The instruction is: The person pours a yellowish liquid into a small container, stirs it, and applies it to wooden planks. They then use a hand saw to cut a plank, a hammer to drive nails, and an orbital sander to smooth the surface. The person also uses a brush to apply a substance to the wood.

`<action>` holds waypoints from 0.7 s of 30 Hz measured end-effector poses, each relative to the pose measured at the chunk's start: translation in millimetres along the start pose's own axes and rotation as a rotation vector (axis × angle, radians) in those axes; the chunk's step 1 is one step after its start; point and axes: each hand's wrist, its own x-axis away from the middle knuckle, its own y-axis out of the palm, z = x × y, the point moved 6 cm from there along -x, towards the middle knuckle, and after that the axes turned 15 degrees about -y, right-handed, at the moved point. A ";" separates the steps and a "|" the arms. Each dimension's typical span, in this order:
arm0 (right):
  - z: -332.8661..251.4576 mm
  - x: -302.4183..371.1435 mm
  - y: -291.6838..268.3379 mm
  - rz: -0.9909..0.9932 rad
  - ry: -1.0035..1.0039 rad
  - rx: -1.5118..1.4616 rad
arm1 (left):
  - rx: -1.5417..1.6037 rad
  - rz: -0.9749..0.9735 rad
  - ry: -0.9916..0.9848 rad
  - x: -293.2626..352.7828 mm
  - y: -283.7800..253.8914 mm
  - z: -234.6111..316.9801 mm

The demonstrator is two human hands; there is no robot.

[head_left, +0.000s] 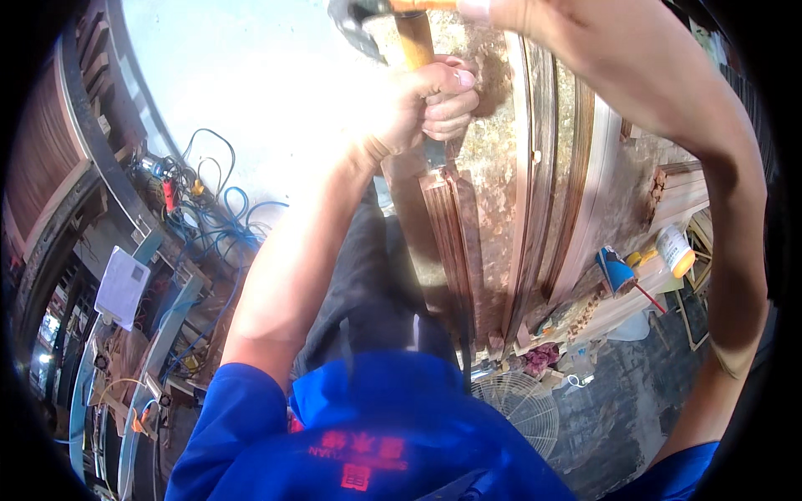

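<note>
My left hand (434,104) is closed round the wooden handle of a chisel (414,42). Its metal blade (434,154) comes out below my fist, pointing down at the end of a reddish-brown wood strip (447,221); whether it touches is hard to tell. At the top edge my right hand (479,7) is mostly cut off by the frame, closed on the handle of a hammer. The dark hammer head (355,27) is blurred and lies just beside the top of the chisel handle. My right arm arches round from the right side.
Long wood mouldings (535,167) lie on the worn bench (493,192) to the right. Farther right are a blue can (616,271) and a white bottle with a yellow cap (675,250). A wire fan guard (518,409) stands below. Tangled blue hoses (238,217) lie at left.
</note>
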 end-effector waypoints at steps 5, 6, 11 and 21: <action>21.8 1.5 11.3 -0.092 0.142 -0.038 | 0.057 -0.052 0.020 -1.8 -8.9 -2.7; 8.1 -8.2 2.8 -0.375 0.285 -0.248 | 0.069 -0.070 0.026 -2.7 -10.8 -2.8; 17.5 -1.5 -6.3 -0.916 0.588 -0.467 | 0.067 -0.083 -0.023 -13.7 0.9 -8.5; 23.6 -9.6 -4.5 -0.451 0.396 -0.577 | 0.127 0.012 -0.003 2.1 -6.9 -9.0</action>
